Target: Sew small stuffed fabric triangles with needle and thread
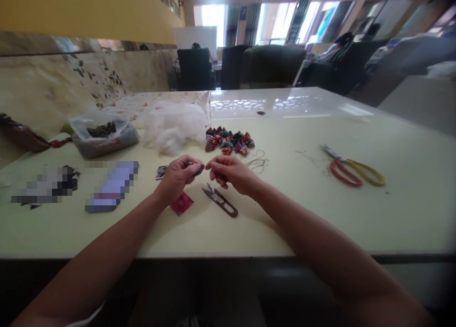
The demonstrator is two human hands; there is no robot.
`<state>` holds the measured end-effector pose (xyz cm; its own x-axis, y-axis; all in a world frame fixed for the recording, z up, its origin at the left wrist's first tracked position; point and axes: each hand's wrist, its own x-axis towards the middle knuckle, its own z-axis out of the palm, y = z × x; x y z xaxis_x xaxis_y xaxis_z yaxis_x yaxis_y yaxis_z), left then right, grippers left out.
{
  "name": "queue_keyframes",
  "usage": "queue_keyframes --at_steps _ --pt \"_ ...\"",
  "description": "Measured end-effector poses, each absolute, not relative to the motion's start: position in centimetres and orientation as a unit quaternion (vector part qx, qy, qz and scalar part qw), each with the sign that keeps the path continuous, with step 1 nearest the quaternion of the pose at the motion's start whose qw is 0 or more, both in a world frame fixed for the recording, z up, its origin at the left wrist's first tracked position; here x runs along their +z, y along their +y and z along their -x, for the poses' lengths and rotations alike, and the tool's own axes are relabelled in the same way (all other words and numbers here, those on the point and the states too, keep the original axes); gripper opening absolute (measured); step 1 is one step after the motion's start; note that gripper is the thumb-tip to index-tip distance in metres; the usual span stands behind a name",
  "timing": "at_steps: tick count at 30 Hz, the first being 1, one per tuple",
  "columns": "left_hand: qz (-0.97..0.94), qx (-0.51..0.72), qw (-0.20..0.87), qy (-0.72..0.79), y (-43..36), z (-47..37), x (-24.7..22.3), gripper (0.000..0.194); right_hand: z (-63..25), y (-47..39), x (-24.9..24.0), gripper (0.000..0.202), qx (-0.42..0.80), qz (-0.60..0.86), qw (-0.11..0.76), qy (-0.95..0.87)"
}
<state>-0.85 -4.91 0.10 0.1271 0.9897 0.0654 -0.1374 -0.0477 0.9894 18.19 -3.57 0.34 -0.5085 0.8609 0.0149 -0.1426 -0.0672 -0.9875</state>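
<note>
My left hand (177, 176) pinches a small dark piece of cloth (200, 168) between thumb and fingers. Close beside it, the thumb and forefinger of my right hand (230, 171) are pressed together at the cloth's edge; whatever they grip is too small to see. Below the hands lie thread snips (223, 203) with their blades apart. A red patterned cloth square (182, 204) is under my left wrist, and a black-and-white patterned scrap (161, 172) peeks out behind that hand. Beyond my right hand sits a pile of small stuffed cloth pouches (228, 140), with loose thin cord (258, 163) near it.
Red-and-yellow-handled scissors (352, 168) lie at right on the pale table (302, 222). White fluffy stuffing (174, 127) and a plastic bag (103, 134) of dried dark bits stand at back left. A blurred-out phone-like slab (112, 187) lies nearer. Chairs (272, 65) and people are beyond.
</note>
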Motion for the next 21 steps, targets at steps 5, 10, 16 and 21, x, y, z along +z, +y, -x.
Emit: queue_keyframes --at_steps 5,10,16,21 --pt "-0.538 0.498 0.54 0.413 -4.99 0.86 -0.01 0.019 -18.77 -3.39 0.41 0.022 0.707 0.297 0.36 -0.532" --pt "-0.543 0.499 0.542 0.403 -5.01 0.93 -0.06 0.019 -18.8 -3.42 0.43 0.023 0.727 0.272 0.342 -0.529" --pt "-0.543 0.502 0.537 0.406 -4.91 0.95 -0.23 0.02 -18.46 -3.69 0.42 0.019 0.701 0.296 0.361 -0.54" --pt "-0.53 0.502 0.542 0.415 -4.91 0.86 -0.1 0.021 -18.52 -3.49 0.32 0.011 0.702 0.296 0.354 -0.542"
